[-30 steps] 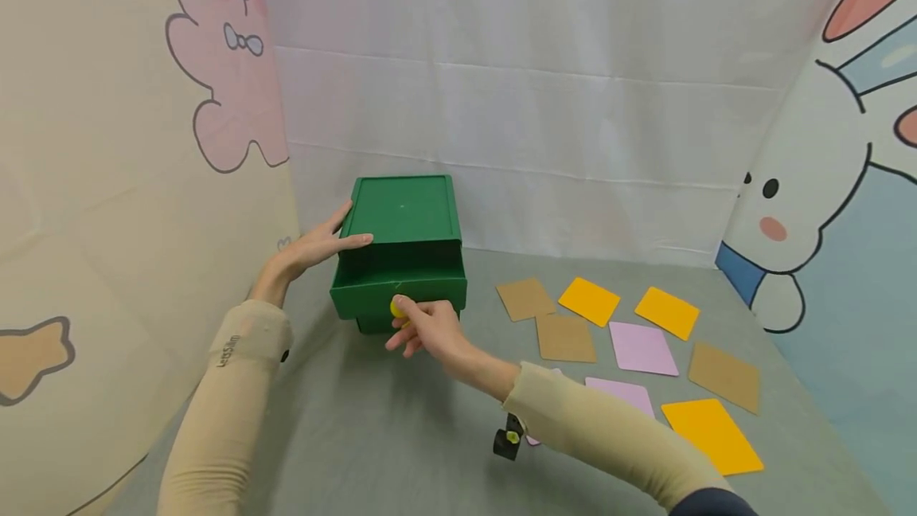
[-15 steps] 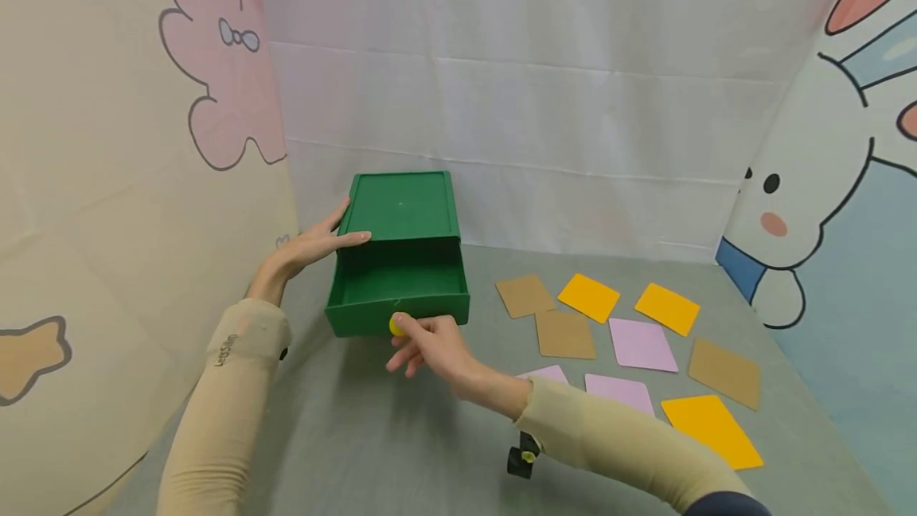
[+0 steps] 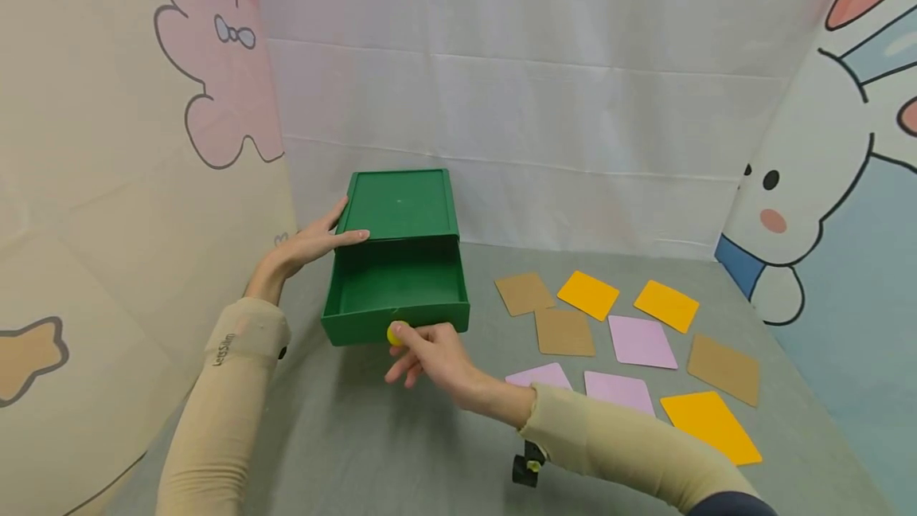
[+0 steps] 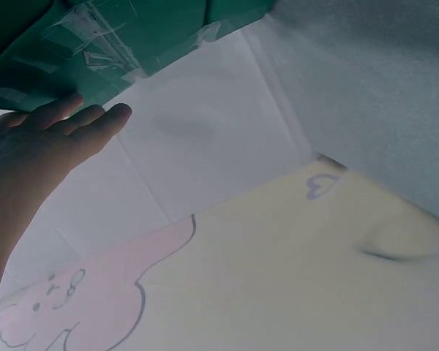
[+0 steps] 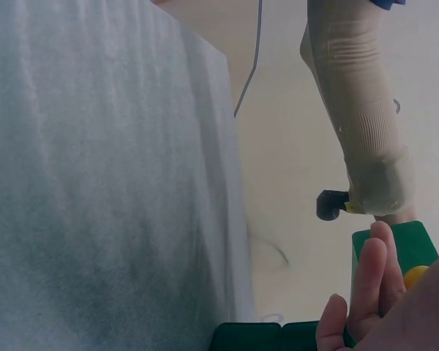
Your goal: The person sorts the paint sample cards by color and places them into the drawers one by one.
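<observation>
A green box [image 3: 401,204] stands at the back left of the table, its drawer [image 3: 358,328] pulled far out toward me and showing a bare inside. My right hand [image 3: 440,357] pinches the yellow round knob [image 3: 396,333] on the drawer front between thumb and forefinger, the other fingers loose below. My left hand [image 3: 308,247] rests on the box's left side, thumb along the front edge of its top, fingers straight. Clear tape shows on the box's side [image 4: 102,44] in the left wrist view, close by the fingers.
Several flat cards lie to the right on the grey table [image 3: 344,452]: brown [image 3: 564,332], orange [image 3: 666,306] and pink [image 3: 641,342]. Cloth walls with cartoon animals, such as a white rabbit [image 3: 809,197], enclose the table at the back and both sides.
My right hand has drawn the drawer out toward me by its yellow knob, so more of its inside shows. My left hand has stayed on the box.
</observation>
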Action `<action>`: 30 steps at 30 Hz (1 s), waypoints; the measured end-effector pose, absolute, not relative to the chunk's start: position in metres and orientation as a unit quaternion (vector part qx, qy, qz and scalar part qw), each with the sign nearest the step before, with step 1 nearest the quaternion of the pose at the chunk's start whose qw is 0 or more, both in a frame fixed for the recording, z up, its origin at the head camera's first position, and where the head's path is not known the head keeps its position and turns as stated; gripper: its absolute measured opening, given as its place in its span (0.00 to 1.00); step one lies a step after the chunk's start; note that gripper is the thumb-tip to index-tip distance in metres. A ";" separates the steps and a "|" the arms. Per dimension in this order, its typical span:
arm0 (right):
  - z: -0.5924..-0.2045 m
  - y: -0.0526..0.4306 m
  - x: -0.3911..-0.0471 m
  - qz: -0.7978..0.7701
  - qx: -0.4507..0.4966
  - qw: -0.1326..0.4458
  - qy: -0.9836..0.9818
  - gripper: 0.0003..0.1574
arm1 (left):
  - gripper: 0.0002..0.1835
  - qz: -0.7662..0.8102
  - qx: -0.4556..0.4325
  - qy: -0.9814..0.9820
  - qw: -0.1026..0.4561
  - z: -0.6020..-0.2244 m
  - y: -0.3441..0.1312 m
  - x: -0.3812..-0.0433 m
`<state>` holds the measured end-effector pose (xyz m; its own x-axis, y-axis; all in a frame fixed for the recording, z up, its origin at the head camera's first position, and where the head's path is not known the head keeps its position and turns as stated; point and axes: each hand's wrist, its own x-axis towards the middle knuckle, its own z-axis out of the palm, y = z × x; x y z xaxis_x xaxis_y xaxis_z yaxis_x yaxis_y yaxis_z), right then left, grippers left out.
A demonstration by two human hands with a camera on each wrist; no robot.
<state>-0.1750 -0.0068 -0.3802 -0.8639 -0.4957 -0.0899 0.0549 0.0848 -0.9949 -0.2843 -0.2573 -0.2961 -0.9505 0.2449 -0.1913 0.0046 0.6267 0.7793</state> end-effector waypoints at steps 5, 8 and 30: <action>-0.383 -0.006 -0.175 -0.661 -0.157 0.208 0.704 0.31 | 0.53 0.427 0.073 0.890 0.139 -0.299 -0.258 -0.286; -0.384 -0.005 -0.174 -0.659 -0.161 0.206 0.705 0.30 | 0.53 0.430 0.075 0.889 0.137 -0.301 -0.259 -0.286; -0.438 0.175 -0.198 -0.156 -0.398 0.058 0.902 0.60 | 0.53 0.433 0.069 0.889 0.132 -0.310 -0.268 -0.299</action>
<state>-0.1984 0.1746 -0.4381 -0.6763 -0.7364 0.0192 -0.7002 0.6346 -0.3271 -0.2991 -0.2675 -0.3102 -0.9557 0.2367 -0.1750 0.0082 0.6156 0.7880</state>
